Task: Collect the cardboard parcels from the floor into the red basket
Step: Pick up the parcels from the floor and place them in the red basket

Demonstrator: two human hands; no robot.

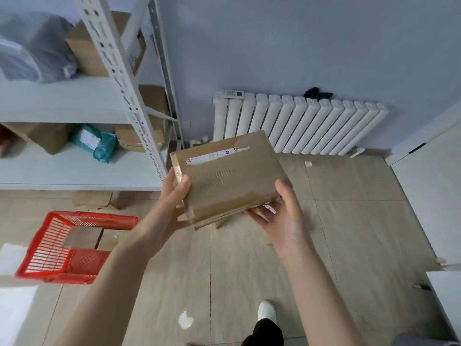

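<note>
In mid-air at the centre of the room, above the tiled floor (361, 221):

1. Cardboard parcel (229, 176): flat, brown, taped, with a white label strip running across its far end. It is being held clear of the floor between both hands, tilting a little. A second, thinner cardboard edge is showing just beneath its near side; whether that is a separate parcel cannot be told.
2. Left hand (169, 208): at eight o'clock of the parcel, gripping the near left corner, thumb pressing on the top face and fingers curling round underneath.
3. Right hand (282, 216): at four o'clock of the parcel, gripping the near right corner, thumb lying against the side edge and fingers reaching under.
4. Red basket (50, 245): plastic lattice, sitting well apart from the parcel at eight o'clock; brown cardboard is showing inside it.
5. White metal shelving (74, 171): at ten o'clock, carrying cardboard boxes and a teal mailer bag (94, 142).
6. White radiator (299, 123): at one o'clock against the wall, with a remote control (233, 94) lying on top.
7. White shoe (267, 310): at six o'clock, standing on the tiles
</note>
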